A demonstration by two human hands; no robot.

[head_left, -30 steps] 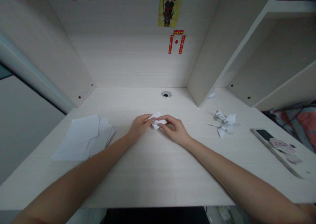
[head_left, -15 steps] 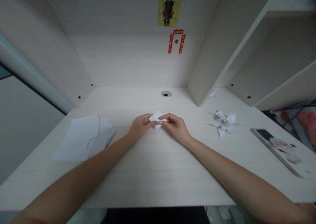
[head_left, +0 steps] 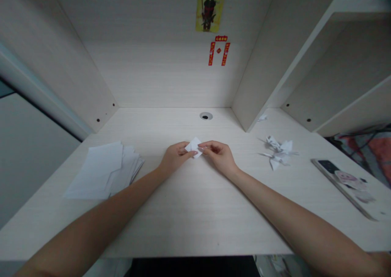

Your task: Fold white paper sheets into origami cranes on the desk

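Folded white paper diamond (head_left: 194, 143) is pinched at left corner by left hand (head_left: 174, 159), at right by right hand (head_left: 221, 156); centred between them over desk (head_left: 183, 216), far tip pointed toward back panel (head_left: 171, 77)

Dim, diffuse light falls brightest on the far middle of the pale wood-grain desktop (head_left: 183, 212), while wide-angle distortion stretches the slightly blurred, pale rectangular phone (head_left: 345, 187) at right.
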